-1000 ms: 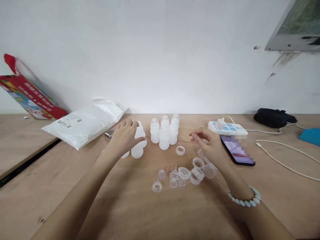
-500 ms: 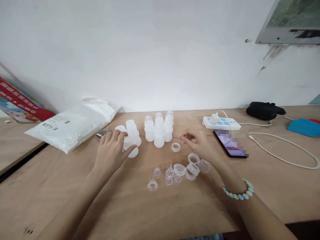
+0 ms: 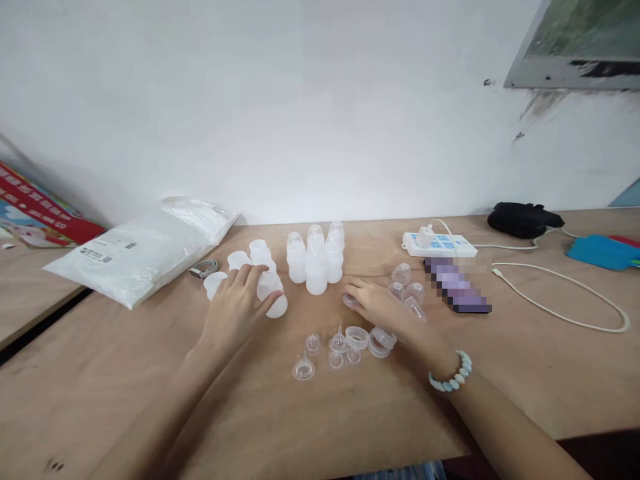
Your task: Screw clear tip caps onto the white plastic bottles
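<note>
Midway across the worktop, between far and near edges, fingers curled over a clear ring, my right hand lies palm-down, grip hidden; my left hand arches open, thumb spread, over white bottles!

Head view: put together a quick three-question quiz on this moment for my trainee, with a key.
1. Multiple choice: what is at the left hand?
A) a dark-framed phone
B) white plastic bottles with open tops
C) a white plastic power strip

2. True or false: the white plastic bottles with clear domed tops stand upright.

3. Fill in: a small, round, translucent plastic piece is at the fingers of the ____ hand, whose wrist wears a pale blue round-beaded bracelet.

Key: 1: B. 2: True. 3: right hand.
</note>
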A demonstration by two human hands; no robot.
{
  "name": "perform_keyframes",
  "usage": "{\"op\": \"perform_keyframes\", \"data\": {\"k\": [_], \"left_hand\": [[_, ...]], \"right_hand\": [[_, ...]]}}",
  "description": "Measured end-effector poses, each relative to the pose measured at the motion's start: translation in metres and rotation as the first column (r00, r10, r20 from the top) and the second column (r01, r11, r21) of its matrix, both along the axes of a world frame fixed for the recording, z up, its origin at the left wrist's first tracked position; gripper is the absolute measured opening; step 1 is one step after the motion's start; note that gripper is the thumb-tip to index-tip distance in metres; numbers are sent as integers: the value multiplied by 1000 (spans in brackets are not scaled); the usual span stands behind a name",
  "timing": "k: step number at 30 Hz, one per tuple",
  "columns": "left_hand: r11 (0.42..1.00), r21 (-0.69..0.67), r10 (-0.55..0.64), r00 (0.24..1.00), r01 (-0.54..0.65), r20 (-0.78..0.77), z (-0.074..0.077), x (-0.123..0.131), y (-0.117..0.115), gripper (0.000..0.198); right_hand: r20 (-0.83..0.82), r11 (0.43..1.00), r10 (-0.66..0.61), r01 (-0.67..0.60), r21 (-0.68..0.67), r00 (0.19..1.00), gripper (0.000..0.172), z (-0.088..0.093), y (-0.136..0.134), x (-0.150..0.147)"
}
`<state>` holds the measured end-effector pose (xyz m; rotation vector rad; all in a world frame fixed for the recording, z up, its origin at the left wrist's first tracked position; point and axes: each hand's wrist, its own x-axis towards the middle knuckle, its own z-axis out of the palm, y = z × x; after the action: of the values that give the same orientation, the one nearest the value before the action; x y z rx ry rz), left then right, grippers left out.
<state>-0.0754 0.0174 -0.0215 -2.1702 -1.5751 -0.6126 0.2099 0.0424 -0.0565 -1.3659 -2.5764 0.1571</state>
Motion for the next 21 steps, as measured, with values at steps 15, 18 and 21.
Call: {"op": "perform_keyframes", "data": {"k": [15,18,21], "left_hand": [[485,-576,-458,752,658,473,-26,33,-13,20],[497,-534,-452,729,685,514,-27,37,-8,14],[512,-501,-393,709,697,585,-24,46,-6,14]], "right_hand": [[-53,1000,-20,20,-2,998,23,2,0,2],[-99,999,-51,52,7,994,27,8,-2,2],[-285,997,-39,58,60,958,28,13,-6,-2]]}}
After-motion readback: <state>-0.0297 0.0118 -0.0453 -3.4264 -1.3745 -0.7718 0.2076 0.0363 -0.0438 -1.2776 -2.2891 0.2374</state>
